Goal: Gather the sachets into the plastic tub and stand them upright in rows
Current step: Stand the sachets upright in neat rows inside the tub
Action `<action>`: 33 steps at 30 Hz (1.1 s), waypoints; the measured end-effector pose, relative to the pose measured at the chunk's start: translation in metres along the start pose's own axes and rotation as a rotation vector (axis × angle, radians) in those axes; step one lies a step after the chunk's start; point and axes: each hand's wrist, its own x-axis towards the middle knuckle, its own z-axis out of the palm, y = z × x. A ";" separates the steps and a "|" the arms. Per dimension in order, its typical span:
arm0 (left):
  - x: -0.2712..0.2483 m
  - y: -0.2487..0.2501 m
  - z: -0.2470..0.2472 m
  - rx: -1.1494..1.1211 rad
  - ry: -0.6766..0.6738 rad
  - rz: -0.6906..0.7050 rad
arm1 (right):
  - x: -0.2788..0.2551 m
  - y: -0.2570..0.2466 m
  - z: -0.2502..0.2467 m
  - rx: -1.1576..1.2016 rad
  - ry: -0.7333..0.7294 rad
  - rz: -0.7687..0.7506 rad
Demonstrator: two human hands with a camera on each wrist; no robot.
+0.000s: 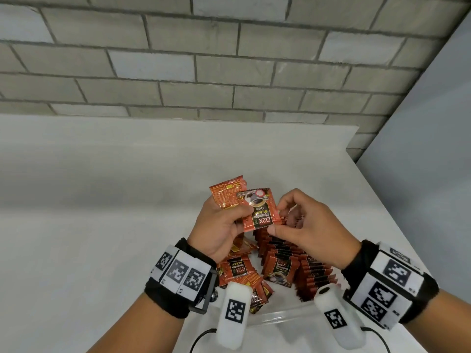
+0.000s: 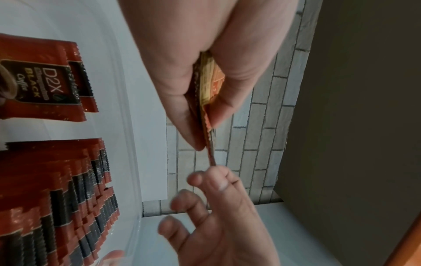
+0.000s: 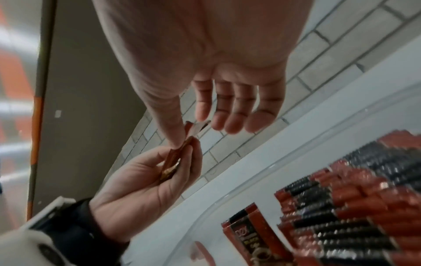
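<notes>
We hold a small bunch of red-and-orange foil coffee sachets (image 1: 230, 194) in our left hand (image 1: 219, 225), raised above the clear plastic tub (image 1: 280, 313) that sits on the white tabletop (image 1: 102, 200). The left grip is closed on the bunch, thumb on the front, fingers behind; the left wrist view shows the packets edge-on, pressed flat between thumb and fingers.

Our right hand (image 1: 305, 225) meets the front sachet (image 1: 260, 210), printed face towards us and upside down. Thumb touches its lower corner and the index fingertip is at its right edge: a narrow pinch closing on that one packet. The other fingers are loosely curled.

In the tub, rows of sachets (image 1: 293, 261) already stand upright on the right; on the left a few loose sachets (image 1: 237, 270) lie flat or tilted.

Handling, as we judge it: the sachets look light, thin and glossy, so likely slippery and prone to fan out. Best taken by the crimped edges or a corner, one at a time, and turned right way up before slotting into a row. Standing rows may topple if nudged.
</notes>
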 end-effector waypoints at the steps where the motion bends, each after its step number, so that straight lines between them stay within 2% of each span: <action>1: 0.001 0.000 0.001 -0.014 0.002 0.005 | 0.000 -0.001 0.001 0.083 -0.023 0.072; 3: 0.002 0.000 0.002 -0.028 0.008 0.013 | -0.001 -0.002 0.004 0.233 -0.079 0.171; 5: 0.003 0.001 0.005 -0.031 0.008 0.019 | 0.000 -0.006 0.006 0.302 -0.092 0.208; 10: 0.001 0.005 0.008 -0.041 -0.043 -0.009 | 0.010 -0.012 0.001 0.246 0.018 0.193; 14: 0.001 0.006 0.006 -0.050 -0.006 0.030 | 0.015 -0.011 0.001 0.323 0.116 0.237; 18: 0.002 0.004 0.005 -0.074 0.049 0.036 | 0.014 -0.012 0.005 0.503 0.028 0.328; 24: 0.003 0.005 -0.002 0.099 0.062 0.029 | 0.018 -0.008 0.000 0.416 0.163 0.236; 28: 0.001 0.001 -0.003 0.165 0.122 0.044 | 0.020 -0.010 -0.005 0.317 0.157 0.182; 33: -0.001 0.005 -0.007 0.169 0.087 -0.027 | 0.022 -0.008 -0.022 0.132 0.067 0.090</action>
